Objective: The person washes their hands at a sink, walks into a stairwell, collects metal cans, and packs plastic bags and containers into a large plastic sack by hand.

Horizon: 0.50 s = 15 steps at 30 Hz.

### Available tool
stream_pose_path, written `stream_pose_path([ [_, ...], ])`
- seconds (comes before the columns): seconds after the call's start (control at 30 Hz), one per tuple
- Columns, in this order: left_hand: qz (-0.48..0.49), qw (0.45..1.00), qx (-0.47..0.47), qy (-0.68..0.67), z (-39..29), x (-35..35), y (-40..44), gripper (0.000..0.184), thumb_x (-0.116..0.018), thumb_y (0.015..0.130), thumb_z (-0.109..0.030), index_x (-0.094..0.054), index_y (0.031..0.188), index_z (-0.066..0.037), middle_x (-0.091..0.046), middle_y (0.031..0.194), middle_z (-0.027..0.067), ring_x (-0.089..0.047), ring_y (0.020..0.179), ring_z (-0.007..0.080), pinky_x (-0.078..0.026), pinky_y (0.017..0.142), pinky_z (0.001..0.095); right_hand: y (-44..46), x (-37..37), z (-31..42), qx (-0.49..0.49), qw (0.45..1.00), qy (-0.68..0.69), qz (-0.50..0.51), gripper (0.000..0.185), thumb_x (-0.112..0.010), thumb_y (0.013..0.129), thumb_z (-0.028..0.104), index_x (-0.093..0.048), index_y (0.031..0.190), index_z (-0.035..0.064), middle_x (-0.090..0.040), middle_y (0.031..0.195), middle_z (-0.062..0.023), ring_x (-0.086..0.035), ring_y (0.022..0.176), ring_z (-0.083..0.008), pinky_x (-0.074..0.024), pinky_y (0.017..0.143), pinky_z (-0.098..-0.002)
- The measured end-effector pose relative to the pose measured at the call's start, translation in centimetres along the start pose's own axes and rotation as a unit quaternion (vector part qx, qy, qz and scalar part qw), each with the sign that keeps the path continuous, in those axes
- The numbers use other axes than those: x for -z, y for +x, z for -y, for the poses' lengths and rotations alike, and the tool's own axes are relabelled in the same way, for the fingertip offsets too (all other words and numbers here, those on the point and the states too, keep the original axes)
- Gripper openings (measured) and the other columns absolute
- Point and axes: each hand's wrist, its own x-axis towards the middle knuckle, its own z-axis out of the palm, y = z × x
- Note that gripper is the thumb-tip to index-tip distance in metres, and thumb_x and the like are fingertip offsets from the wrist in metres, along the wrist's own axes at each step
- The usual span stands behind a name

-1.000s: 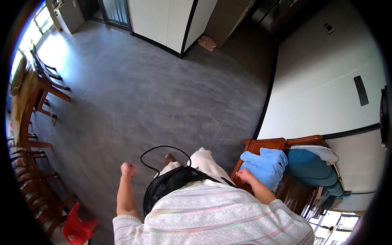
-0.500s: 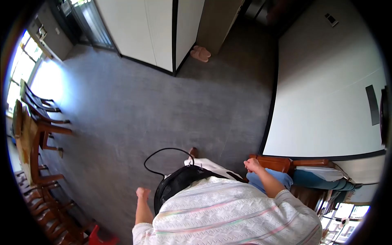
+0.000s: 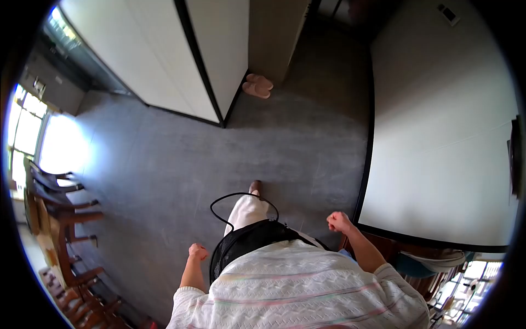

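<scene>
My left hand (image 3: 198,251) hangs low at my left side, its fingers curled closed with nothing visible in them. On the other side, my right hand (image 3: 339,221) is held in a loose fist in front of the right wall, also with nothing visible in it. Between the hands, a black mesh item (image 3: 241,244) lies against my waist, and a black cord loop (image 3: 212,204) stands out from its front. Neither hand touches it. Below it show my light trousers (image 3: 247,211) and one brown shoe (image 3: 256,186) on the grey floor (image 3: 181,153).
Pink slippers (image 3: 257,86) lie by the base of a brown panel ahead. A white partition corner (image 3: 222,118) juts out ahead on the left. Wooden chairs (image 3: 68,211) line the left side. A white wall (image 3: 438,164) runs along the right, with wooden furniture (image 3: 378,244) below it.
The slippers and partition corner look nearer, and the view has shifted. One leg has swung forward. The furniture at right has slid back and down. Both hands stay closed.
</scene>
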Motion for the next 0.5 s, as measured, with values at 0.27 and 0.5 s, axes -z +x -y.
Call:
stream_pose_path([
  [0.27, 0.068, 0.973, -0.105, 0.192, -19.5, 16.2, 12.0, 0.019, -0.05, 0.068, -0.027, -0.062, 0.06, -0.014, -0.059, 0.055, -0.0016, -0.057, 0.048, 0.0106, -0.048, 0.051, 0.0238, -0.2, 4.0, -4.6, -0.15, 0.973, 0.155, -0.085, 0.018, -0.051, 0.076, 0.01, -0.059, 0.062, 0.0014, -0.054, 0.051, -0.0073, -0.05, 0.041, -0.0149, -0.0381, 0.037, -0.0268],
  [0.5, -0.035, 0.987, -0.159, -0.009, -39.8, 24.8, 12.3, 0.029, -0.051, 0.072, -0.032, -0.06, 0.06, -0.008, -0.059, 0.055, 0.0035, -0.059, 0.047, 0.0185, -0.05, 0.046, 0.0271, 0.6, 6.1, -4.5, -0.195, 0.975, 0.1, -0.045, 0.031, -0.054, 0.079, 0.031, -0.058, 0.066, 0.0033, -0.055, 0.056, -0.0053, -0.054, 0.046, -0.0142, -0.0439, 0.043, -0.0265],
])
